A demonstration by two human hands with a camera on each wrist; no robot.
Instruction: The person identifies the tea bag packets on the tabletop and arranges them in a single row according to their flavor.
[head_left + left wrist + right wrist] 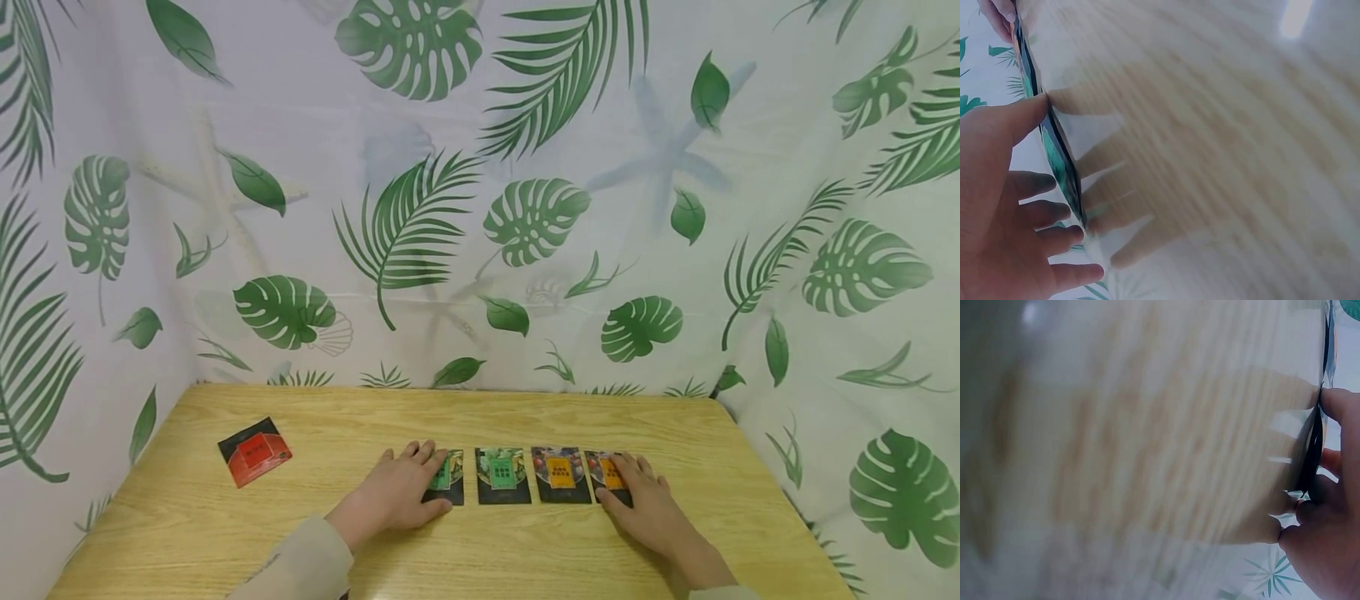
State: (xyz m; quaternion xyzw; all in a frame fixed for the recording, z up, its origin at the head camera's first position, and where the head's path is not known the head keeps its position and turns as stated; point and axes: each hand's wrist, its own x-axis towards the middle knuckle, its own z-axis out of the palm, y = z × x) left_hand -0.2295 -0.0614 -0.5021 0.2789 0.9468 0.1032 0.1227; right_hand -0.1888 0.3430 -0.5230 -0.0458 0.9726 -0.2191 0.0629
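Two green-labelled packets (503, 476) and two orange-labelled packets (561, 474) lie flat in a single row across the wooden counter (450, 558), green pair on the left, orange pair on the right. Left hand (401, 492): fingers spread, resting over the left part of the outer green packet (456, 483), thumb at its lower right corner. Right hand (647, 507): fingers extended over the upper right part of the outer orange packet (606, 472), thumb at its lower left corner. The two inner packets lie uncovered between the hands. From where I stand, a red packet (255, 451) sits well apart, rotated out of line, near the counter's far left corner. Behind hangs a pale cloth (450, 125) printed with green leaves.
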